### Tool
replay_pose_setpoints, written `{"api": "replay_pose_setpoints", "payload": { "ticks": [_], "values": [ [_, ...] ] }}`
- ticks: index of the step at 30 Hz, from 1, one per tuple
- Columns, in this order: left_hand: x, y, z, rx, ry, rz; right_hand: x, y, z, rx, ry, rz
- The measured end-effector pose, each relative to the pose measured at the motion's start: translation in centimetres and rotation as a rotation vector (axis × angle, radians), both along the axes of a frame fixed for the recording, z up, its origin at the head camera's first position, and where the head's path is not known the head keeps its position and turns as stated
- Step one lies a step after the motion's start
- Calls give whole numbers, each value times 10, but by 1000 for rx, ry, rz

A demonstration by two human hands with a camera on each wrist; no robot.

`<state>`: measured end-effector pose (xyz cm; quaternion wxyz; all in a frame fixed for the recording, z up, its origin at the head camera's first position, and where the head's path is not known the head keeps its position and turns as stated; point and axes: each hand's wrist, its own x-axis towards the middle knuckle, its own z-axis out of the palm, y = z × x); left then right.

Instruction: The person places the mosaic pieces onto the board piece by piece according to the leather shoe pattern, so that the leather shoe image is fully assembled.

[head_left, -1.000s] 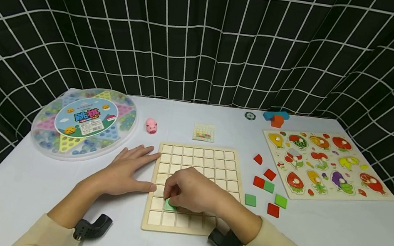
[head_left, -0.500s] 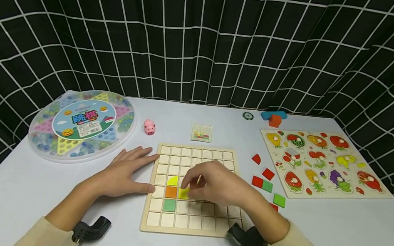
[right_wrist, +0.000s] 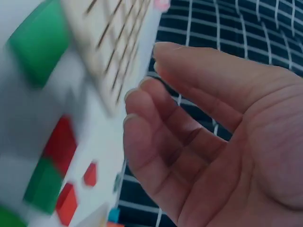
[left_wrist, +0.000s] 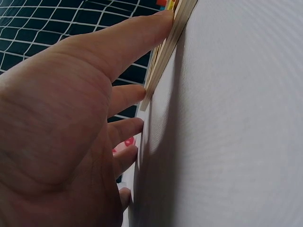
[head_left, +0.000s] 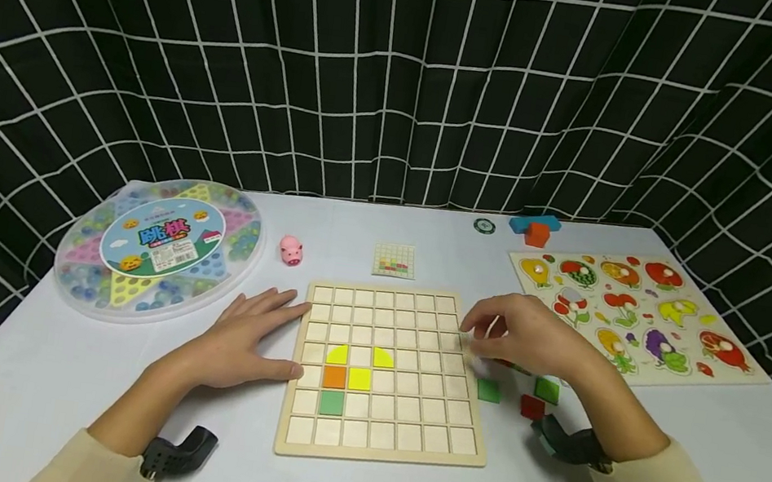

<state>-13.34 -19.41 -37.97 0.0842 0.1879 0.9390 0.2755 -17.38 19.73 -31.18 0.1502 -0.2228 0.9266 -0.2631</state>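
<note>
- Two hands work at the board (head_left: pixel 389 373) on the desk (head_left: pixel 42 366): the left hand (head_left: pixel 242 340) lies flat, fingers straight, thumb and fingertip against the board's left edge, bracing it; the left wrist view shows the same contact.
- Five tiles sit in the board's cells: a green one (head_left: pixel 332 403) nearest, orange (head_left: pixel 335 376) and yellow (head_left: pixel 359 378) above it, two yellow quarter-rounds behind those.
- The right hand (head_left: pixel 528 339) hovers off the board's right edge with its grip empty, fingers loosely curled and parted, as the right wrist view shows.
- Loose tiles lie just below and near that hand: green (head_left: pixel 488 390), red (head_left: pixel 531 407), green (head_left: pixel 547 390); others are hidden under the palm.
- To pick well, I judge the fingers should drop straight onto one tile and pinch its opposite edges, while the left hand holds the board steady.
- Farther off: pig (head_left: pixel 292 250), pattern card (head_left: pixel 395 260), fruit puzzle (head_left: pixel 643 310).
</note>
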Motion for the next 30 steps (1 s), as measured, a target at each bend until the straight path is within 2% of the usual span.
{"api": "replay_pose_setpoints", "payload": {
  "ticks": [7,10,14,24,30],
  "values": [
    [0,1,-1,-3,-3,-1,-3,21,-8,167,-11,-79],
    [0,0,-1,-2,-3,1,-4,25,-11,220,-25,-79],
    [1,0,0,-3,-3,5,-5,26,-14,239,-22,-73],
    [1,1,0,0,-7,9,-15,22,-12,113,-56,-59],
    [0,0,0,-9,-14,9,-11,8,-4,-34,-71,-15]
  ]
}}
